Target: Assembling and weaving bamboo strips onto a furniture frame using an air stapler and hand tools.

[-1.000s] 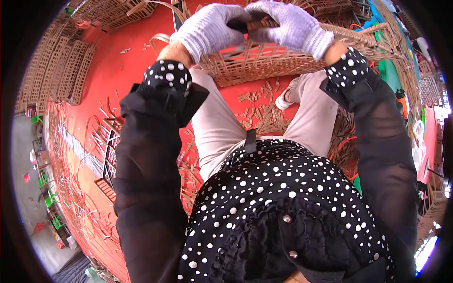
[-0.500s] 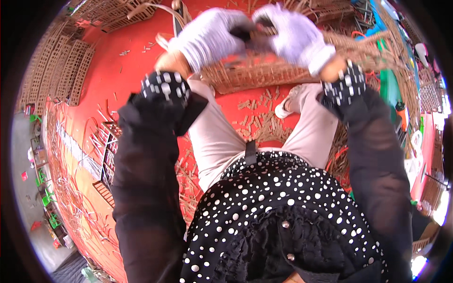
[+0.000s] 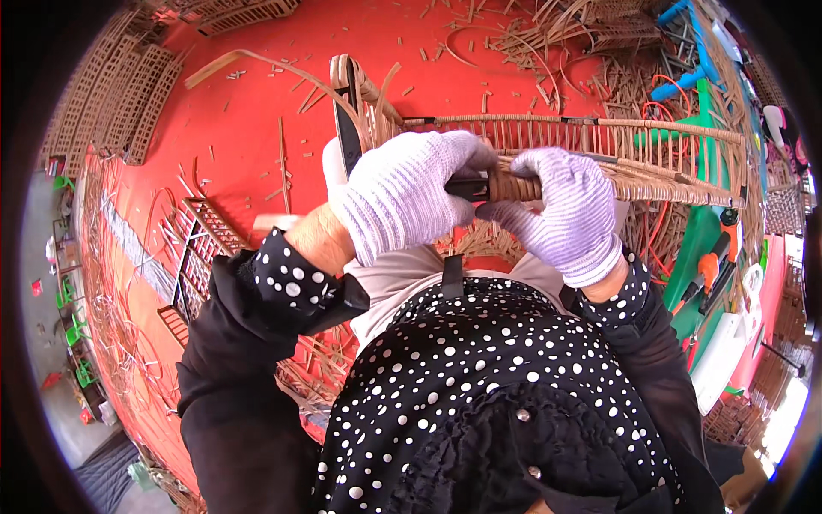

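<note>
A woven rattan frame (image 3: 668, 182) lies across my lap, with black bars partly wrapped in tan strip. My left hand (image 3: 411, 193), in a pale lilac knit glove, is closed round a black bar near the frame's left corner. Beside it my right hand (image 3: 561, 214), gloved alike, closes thumb and fingers on the wrapped part of the same bar. A short bare stretch of black bar shows between the hands. From the frame's upright left end, a loose flat strip (image 3: 248, 56) curves away to the left. The fingertips are partly hidden behind the bar.
Red floor (image 3: 231, 128) carries scattered cane offcuts. Woven panels (image 3: 128, 103) stack at the far left, and a smaller lattice piece (image 3: 193, 257) lies by my left elbow. On the right, an orange-handled tool (image 3: 709, 267) rests on a green surface (image 3: 685, 321). Cane strips pile up (image 3: 591, 38) behind.
Both hands have come down and nearer to my body. The woven frame has swung with them, its left end now upright and its long side stretching right.
</note>
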### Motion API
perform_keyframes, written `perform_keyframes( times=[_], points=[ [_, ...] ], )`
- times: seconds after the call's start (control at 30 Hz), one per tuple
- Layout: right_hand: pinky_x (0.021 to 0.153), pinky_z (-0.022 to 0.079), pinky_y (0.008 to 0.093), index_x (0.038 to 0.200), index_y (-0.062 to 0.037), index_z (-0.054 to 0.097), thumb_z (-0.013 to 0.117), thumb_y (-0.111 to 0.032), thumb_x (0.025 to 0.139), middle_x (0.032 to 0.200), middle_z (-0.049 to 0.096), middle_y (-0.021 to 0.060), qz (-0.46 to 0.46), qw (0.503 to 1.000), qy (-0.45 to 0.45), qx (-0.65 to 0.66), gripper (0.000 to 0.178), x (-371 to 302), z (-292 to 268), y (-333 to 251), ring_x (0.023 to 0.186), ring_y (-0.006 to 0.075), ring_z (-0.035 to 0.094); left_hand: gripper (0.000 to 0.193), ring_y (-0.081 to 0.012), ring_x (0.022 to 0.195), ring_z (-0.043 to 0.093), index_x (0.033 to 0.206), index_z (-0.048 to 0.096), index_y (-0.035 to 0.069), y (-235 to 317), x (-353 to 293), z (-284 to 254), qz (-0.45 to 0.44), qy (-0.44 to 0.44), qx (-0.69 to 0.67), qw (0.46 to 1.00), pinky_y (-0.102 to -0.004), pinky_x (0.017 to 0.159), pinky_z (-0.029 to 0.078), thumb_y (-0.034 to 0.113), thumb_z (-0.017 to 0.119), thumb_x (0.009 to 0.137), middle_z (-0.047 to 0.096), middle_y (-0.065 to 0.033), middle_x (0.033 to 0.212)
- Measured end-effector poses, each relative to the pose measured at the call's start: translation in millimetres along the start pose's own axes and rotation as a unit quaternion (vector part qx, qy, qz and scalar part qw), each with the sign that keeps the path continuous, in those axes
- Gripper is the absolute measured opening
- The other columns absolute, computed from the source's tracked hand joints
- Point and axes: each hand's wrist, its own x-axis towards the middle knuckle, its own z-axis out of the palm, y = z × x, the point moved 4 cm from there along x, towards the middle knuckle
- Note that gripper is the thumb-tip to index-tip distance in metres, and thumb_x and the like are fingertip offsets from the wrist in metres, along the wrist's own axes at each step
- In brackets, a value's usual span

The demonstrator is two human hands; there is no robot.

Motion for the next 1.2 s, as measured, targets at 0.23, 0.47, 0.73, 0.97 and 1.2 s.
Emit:
perform_keyframes(
  times=[0.23,0.47,0.73,0.97,1.2],
  points=[
    [0.063,0.041,0.0362,0.084,-0.0092,0.058,0.072,-0.040,0.061,0.078,0.058,0.0060,-0.036,0.999,-0.012,-0.029,0.041,-11.3,-2.9,-2.0,0.069,0.0258,0.055,0.043,-0.0240,0.093,0.063,0.107,0.056,0.002,0.2,-3.3,14.8,-0.043,-0.009,0.028,0.999,-0.0318,0.081,0.049,0.008,0.068,0.066,0.064,-0.0153,0.095],
    [0.065,0.046,0.0354,0.088,-0.0046,0.060,0.070,-0.012,0.070,0.083,0.061,0.0094,0.011,0.969,0.051,0.241,0.021,-10.5,-7.4,-12.8,0.073,0.0252,0.060,0.039,-0.0288,0.084,0.063,0.104,0.058,0.008,5.7,-4.7,16.6,-0.021,0.026,0.091,0.995,-0.0347,0.073,0.049,0.015,0.068,0.067,0.064,-0.0135,0.087],
    [0.078,0.049,0.0364,0.097,0.0016,0.051,0.044,-0.028,0.093,0.088,0.063,0.0197,0.129,0.807,-0.064,0.573,0.031,-1.6,-17.8,-20.6,0.081,0.0249,0.062,0.032,-0.0295,0.075,0.062,0.094,0.061,0.014,16.4,-9.3,19.5,-0.047,0.018,0.179,0.983,-0.0384,0.066,0.049,0.031,0.068,0.068,0.063,-0.0105,0.078],
    [0.060,0.047,0.0261,0.103,0.0034,0.051,0.045,-0.019,0.093,0.087,0.056,0.0070,0.278,0.750,-0.008,0.600,0.025,-13.2,-28.9,-33.8,0.062,0.0156,0.057,0.032,-0.0290,0.071,0.061,0.086,0.060,0.009,12.9,-12.3,32.0,0.039,0.086,0.246,0.965,-0.0405,0.062,0.048,0.040,0.060,0.076,0.062,-0.0115,0.073],
    [0.054,0.047,0.0315,0.115,0.0015,0.048,0.049,-0.004,0.088,0.095,0.059,0.0107,0.298,0.782,-0.039,0.546,0.027,-9.9,-47.4,-57.2,0.061,0.0187,0.056,0.037,-0.0260,0.065,0.062,0.081,0.059,0.008,13.1,-21.1,47.4,0.083,0.120,0.235,0.961,-0.0389,0.056,0.049,0.046,0.057,0.077,0.061,-0.0105,0.070]
  ],
)
